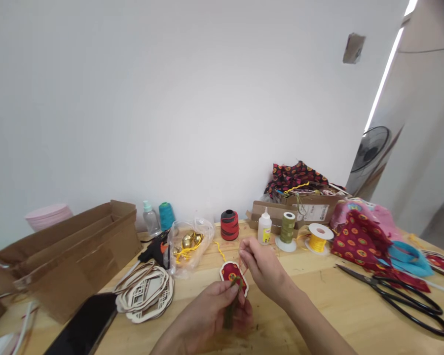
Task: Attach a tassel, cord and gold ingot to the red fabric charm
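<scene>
My left hand [216, 310] pinches a small red patterned ornament [232, 274] together with a bundle of green thread [231, 308] that hangs below its fingers. My right hand [263, 266] is raised just to the right of the ornament, its fingertips closed on a thin red thread that runs down to it. Both hands work close together above the wooden table [318, 305], near its front edge.
Black scissors [399, 296] lie at the right. A glue bottle [265, 228], green [287, 228], yellow [318, 239] and red-black [229, 225] spools stand behind. At the left are a bag of gold bells [188, 242], a glue gun [155, 250], wooden cutouts [148, 293], a cardboard box [70, 256] and a phone [83, 326].
</scene>
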`<state>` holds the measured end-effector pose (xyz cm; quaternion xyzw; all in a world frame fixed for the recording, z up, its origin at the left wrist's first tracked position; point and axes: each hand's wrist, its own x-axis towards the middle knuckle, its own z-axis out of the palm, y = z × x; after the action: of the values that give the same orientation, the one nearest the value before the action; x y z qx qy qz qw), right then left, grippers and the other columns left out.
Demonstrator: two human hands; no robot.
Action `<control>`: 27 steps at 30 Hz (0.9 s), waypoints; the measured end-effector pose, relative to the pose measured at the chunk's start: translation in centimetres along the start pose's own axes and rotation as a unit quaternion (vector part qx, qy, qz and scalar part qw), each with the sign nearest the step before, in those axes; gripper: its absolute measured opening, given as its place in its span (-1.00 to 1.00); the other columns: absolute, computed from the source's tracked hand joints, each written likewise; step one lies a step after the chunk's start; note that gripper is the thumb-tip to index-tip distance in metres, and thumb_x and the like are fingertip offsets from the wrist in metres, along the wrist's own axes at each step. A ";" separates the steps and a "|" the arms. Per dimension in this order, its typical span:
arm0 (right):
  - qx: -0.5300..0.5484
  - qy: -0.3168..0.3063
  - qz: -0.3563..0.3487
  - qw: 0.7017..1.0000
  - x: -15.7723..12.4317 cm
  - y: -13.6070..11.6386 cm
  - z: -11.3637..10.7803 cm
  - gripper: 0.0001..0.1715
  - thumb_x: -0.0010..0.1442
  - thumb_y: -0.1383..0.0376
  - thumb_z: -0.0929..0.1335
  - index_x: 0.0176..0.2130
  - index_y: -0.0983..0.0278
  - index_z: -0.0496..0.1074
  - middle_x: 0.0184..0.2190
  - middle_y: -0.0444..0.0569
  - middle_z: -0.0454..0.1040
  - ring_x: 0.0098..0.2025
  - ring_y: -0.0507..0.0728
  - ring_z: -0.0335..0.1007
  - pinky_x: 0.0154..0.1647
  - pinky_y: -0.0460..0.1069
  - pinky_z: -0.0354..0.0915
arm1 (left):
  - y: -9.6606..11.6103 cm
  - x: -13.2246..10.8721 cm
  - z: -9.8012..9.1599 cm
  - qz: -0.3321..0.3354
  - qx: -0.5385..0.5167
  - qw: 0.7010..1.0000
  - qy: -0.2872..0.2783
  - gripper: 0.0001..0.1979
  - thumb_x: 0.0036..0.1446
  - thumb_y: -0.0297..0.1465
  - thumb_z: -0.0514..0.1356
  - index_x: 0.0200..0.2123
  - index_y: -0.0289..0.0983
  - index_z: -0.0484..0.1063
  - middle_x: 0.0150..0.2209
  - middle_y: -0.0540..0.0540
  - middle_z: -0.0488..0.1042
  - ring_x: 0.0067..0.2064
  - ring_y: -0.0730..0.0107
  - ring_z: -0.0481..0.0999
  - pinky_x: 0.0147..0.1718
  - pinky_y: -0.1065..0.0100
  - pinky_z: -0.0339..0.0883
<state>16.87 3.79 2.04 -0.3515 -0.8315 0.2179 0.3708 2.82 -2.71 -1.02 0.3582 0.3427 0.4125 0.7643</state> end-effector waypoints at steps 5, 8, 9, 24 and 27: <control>-0.001 -0.008 -0.029 1.000 0.1 -1.1 -1.1 -0.86 0.12 0.41 0.13 -0.46 0.24 0.11 -0.65 -0.23 0.13 -0.61 0.00 0.06 -0.59 -0.15 0.00 | 0.5 -0.1 -0.1 0.025 0.023 0.998 -0.061 -0.85 0.05 -0.43 0.10 -0.33 -0.39 0.39 -0.36 -0.16 0.43 -0.32 0.40 0.42 -0.28 0.36 0.16; -0.012 -0.025 -0.041 0.999 0.3 -2.0 -1.7 -0.86 0.12 0.43 0.13 -0.45 0.24 0.12 -0.66 -0.24 0.14 -0.63 -0.02 0.05 -0.60 -0.15 -0.02 | 0.9 -0.3 -0.6 0.049 0.092 0.991 -0.088 -0.73 -0.01 -0.43 0.17 -0.19 -0.34 0.35 -0.23 -0.20 0.43 -0.19 0.31 0.39 -0.20 0.32 0.13; -0.016 -0.034 -0.046 0.998 0.3 -2.3 -1.8 -0.86 0.12 0.44 0.13 -0.44 0.24 0.12 -0.65 -0.24 0.15 -0.63 -0.02 0.06 -0.60 -0.15 -0.02 | 1.0 -0.3 -0.8 0.059 0.113 0.987 -0.096 -0.68 -0.04 -0.41 0.19 -0.15 -0.32 0.34 -0.19 -0.20 0.42 -0.14 0.28 0.37 -0.17 0.29 0.12; -0.030 -0.055 -0.087 0.994 1.6 -3.7 -2.8 -0.89 0.14 0.42 0.14 -0.41 0.24 0.13 -0.55 -0.19 0.21 -0.54 -0.03 0.10 -0.54 -0.16 0.00 | 5.4 -0.9 -0.1 0.226 0.319 0.912 0.120 -0.70 -0.03 -0.33 0.16 -0.18 -0.23 0.43 -0.08 -0.11 0.44 -0.01 0.22 0.32 0.00 0.22 0.09; -0.016 -0.057 -0.090 0.994 1.7 -3.6 -2.1 -0.90 0.14 0.42 0.16 -0.39 0.24 0.14 -0.55 -0.20 0.23 -0.53 -0.02 0.12 -0.53 -0.16 0.00 | 5.5 -0.4 0.3 0.252 0.339 0.902 0.087 -0.71 -0.05 -0.37 0.17 -0.18 -0.21 0.44 -0.16 -0.07 0.49 -0.09 0.23 0.38 -0.06 0.27 0.16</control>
<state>16.17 2.88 6.35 -0.2685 -0.8830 0.1898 0.3350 0.81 -0.93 3.76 0.6326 0.4253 0.4802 0.4340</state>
